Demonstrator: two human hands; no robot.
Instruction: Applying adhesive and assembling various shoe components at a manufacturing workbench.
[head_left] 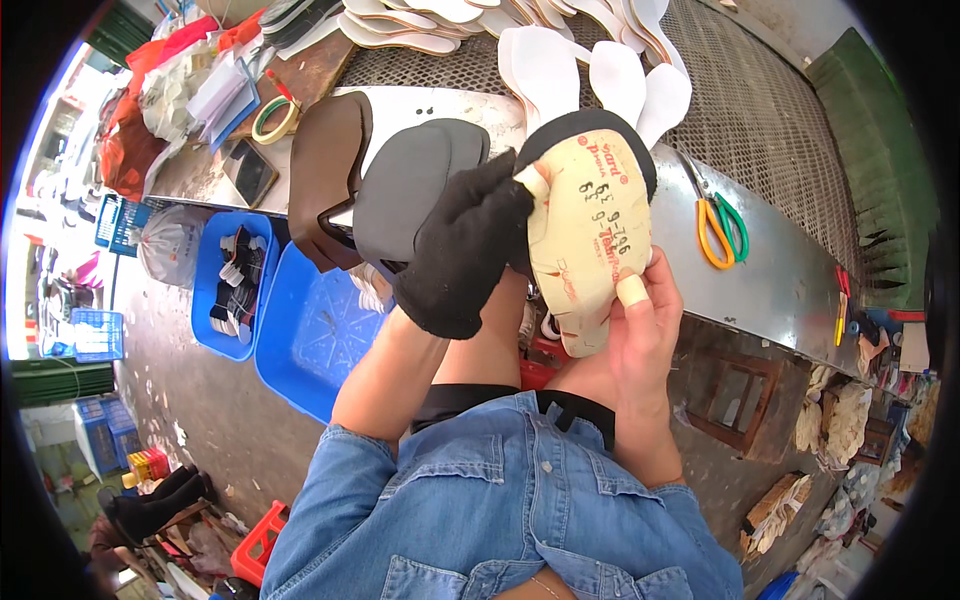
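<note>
Between my two hands is a cream insole (575,235) with red and black printing on its face and black material showing around its far end. My left hand (455,255), in a black glove, grips its left edge with the fingers closed; a pale covering shows at the thumb tip. My right hand (645,330) is bare apart from pale covers on its fingertips and pinches the near right edge. Just left of the gloved hand, a stack of dark grey sole-shaped pieces (400,190) lies beside a stack of brown ones (318,190).
White insoles (615,80) are heaped on the mesh surface at the back. Scissors with orange and green handles (722,230) lie on the metal bench to the right. A phone (250,172) and tape roll (273,120) sit at left. Below them stand blue bins (310,325).
</note>
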